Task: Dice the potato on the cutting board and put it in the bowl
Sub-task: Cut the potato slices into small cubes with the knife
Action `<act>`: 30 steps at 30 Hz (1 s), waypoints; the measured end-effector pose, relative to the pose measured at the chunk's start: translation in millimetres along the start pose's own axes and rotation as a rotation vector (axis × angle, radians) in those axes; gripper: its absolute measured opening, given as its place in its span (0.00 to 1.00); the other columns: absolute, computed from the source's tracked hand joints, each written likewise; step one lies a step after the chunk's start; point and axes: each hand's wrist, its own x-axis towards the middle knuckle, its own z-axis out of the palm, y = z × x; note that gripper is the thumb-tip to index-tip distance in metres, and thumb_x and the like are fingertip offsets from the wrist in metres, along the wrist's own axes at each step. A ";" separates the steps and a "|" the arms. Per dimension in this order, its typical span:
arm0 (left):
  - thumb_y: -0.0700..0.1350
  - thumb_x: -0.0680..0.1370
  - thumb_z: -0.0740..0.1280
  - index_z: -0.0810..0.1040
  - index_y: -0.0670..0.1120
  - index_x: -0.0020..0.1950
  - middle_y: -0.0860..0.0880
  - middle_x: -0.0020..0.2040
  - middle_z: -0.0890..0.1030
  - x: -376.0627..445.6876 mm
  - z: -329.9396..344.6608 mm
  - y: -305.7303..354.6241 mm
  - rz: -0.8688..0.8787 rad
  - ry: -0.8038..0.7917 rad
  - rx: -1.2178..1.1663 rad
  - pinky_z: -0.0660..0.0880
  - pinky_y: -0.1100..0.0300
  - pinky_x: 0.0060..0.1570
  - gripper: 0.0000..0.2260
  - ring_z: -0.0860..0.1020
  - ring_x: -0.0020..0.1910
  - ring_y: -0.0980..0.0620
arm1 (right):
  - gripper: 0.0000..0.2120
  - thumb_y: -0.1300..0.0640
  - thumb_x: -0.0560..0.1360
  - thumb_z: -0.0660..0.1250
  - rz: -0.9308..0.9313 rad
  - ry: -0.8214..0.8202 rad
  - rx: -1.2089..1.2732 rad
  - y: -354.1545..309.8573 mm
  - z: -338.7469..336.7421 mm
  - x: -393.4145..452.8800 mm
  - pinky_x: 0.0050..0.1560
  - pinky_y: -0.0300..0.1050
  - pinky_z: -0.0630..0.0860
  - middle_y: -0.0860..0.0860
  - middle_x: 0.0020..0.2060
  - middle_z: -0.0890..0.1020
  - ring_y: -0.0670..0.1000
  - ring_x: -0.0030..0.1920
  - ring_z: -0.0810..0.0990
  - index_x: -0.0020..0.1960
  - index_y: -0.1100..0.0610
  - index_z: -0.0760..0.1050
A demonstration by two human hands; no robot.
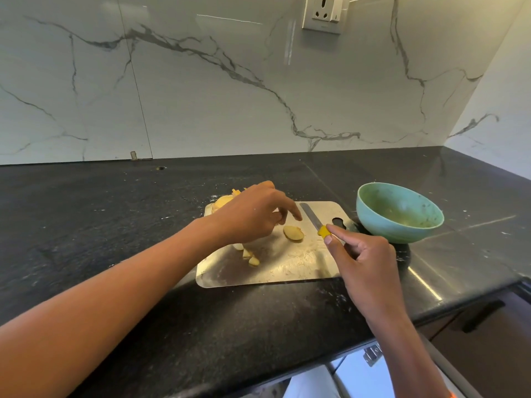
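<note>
A steel cutting board (287, 268) lies on the black counter. A flat potato slice (293, 233) rests near its middle. My left hand (253, 214) hovers just above and left of the slice, fingers loosely bent and pointing down, holding nothing. Small cut potato pieces (250, 256) lie under my left wrist, and more potato (222, 201) sits at the board's far left corner, partly hidden by the hand. My right hand (365, 259) grips the yellow handle of a knife (314, 219); its blade points away over the board. A green bowl (399, 214) stands right of the board.
The marble backsplash rises behind the counter, with a wall socket (324, 12) high up. The counter's front edge (431, 300) runs close to my right forearm, with a drawer handle (482, 315) below it. The counter turns a corner at the far right.
</note>
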 end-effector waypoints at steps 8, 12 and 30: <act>0.36 0.81 0.70 0.87 0.51 0.60 0.54 0.51 0.86 2.5 17.1 14.8 0.113 0.119 -0.060 0.81 0.54 0.49 0.13 0.83 0.47 0.57 | 0.14 0.50 0.80 0.71 0.009 0.055 0.032 -1.5 -1.4 -0.8 0.53 0.41 0.80 0.36 0.54 0.84 0.36 0.52 0.82 0.64 0.48 0.82; 0.33 0.81 0.69 0.87 0.51 0.59 0.55 0.53 0.85 1.1 16.4 12.3 0.050 0.137 -0.107 0.81 0.56 0.47 0.15 0.83 0.44 0.59 | 0.14 0.50 0.80 0.71 0.023 0.074 0.034 0.4 -2.3 -0.7 0.54 0.35 0.75 0.39 0.56 0.84 0.35 0.53 0.81 0.64 0.49 0.82; 0.50 0.80 0.68 0.77 0.57 0.67 0.59 0.56 0.81 -4.3 7.4 1.7 -0.035 -0.006 0.221 0.71 0.55 0.58 0.16 0.72 0.58 0.54 | 0.14 0.49 0.80 0.71 0.029 0.077 -0.001 -0.8 -1.5 -1.4 0.54 0.35 0.74 0.38 0.57 0.84 0.35 0.54 0.80 0.65 0.47 0.82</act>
